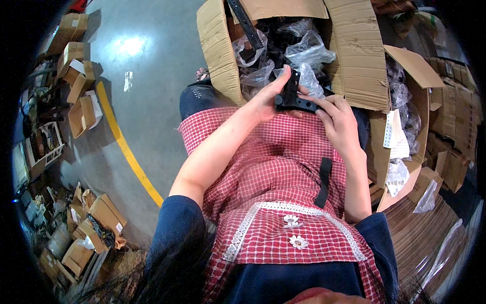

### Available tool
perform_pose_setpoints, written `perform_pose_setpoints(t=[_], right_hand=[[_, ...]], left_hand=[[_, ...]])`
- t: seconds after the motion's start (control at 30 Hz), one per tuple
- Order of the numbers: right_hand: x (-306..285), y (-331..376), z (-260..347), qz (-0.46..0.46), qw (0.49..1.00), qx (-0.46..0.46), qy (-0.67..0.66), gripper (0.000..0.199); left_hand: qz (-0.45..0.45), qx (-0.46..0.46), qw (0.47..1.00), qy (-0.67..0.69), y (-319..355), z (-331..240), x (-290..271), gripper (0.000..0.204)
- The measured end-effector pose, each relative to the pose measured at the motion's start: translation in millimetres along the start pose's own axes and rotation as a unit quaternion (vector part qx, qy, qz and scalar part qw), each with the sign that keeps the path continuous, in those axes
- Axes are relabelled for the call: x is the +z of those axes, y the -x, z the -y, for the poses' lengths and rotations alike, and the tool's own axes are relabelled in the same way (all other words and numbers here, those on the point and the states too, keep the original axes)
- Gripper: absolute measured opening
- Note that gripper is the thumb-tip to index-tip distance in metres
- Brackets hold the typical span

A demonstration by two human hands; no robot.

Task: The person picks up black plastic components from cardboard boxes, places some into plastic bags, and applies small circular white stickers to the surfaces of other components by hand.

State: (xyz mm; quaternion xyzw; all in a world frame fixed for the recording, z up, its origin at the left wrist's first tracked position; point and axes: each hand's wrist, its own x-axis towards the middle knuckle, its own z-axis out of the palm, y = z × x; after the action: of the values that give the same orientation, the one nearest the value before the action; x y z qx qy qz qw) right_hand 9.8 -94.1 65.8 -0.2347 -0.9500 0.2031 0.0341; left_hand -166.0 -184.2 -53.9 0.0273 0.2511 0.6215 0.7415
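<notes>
Both hands hold a black L-shaped bracket (pixel 299 104) above my lap, at the near edge of an open cardboard box (pixel 218 50). My left hand (pixel 271 99) grips the bracket's left side, its thumb stretched up along the upright arm and its fingers underneath. My right hand (pixel 336 114) pinches the right end of the bracket's lower arm. Inside the box lie clear plastic bags (pixel 311 50) and dark parts that I cannot make out singly. A long black slotted bar (pixel 245 23) leans out over the box's far left side.
A second open carton (pixel 422 124) with plastic-wrapped items stands at my right, papers (pixel 397 137) hanging on its side. Stacked flat cardboard (pixel 430 238) lies nearer. A yellow line (pixel 126 147) crosses the grey floor at left, beside small open boxes (pixel 81 114).
</notes>
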Motion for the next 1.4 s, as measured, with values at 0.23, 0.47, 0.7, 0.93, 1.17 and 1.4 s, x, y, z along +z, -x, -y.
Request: perform_pose_setpoints(t=[0.23,0.47,0.7,0.93,1.17,1.4], right_hand=[[11.6,-4.2,13.5,-0.106,0.99,-0.065,0.061,0.03],[4.6,-6.7,5.0,-0.162,0.986,-0.019,-0.044,0.026],[23.7,-18.3,25.2,-0.04,0.987,-0.152,0.026,0.019],[25.8,-17.4,26.5,-0.039,0.99,-0.132,0.02,0.014],[35.5,-23.6,30.9,-0.012,0.983,-0.182,0.022,0.021],[26.5,-18.2,37.8,-0.108,0.976,-0.187,0.017,0.016]], left_hand=[[-0.014,0.005,1.0,-0.007,-2.8,-1.2,-9.8,0.082],[-0.017,0.002,1.0,0.008,2.0,-4.1,-6.5,0.081],[-0.034,0.009,0.999,0.005,-6.5,8.6,-11.2,0.074],[-0.048,0.011,0.999,-0.006,-3.1,8.0,-6.4,0.074],[-0.066,0.006,0.998,0.01,-9.9,21.2,-7.2,0.07],[-0.024,0.013,1.0,-0.013,1.1,12.1,1.8,0.072]])
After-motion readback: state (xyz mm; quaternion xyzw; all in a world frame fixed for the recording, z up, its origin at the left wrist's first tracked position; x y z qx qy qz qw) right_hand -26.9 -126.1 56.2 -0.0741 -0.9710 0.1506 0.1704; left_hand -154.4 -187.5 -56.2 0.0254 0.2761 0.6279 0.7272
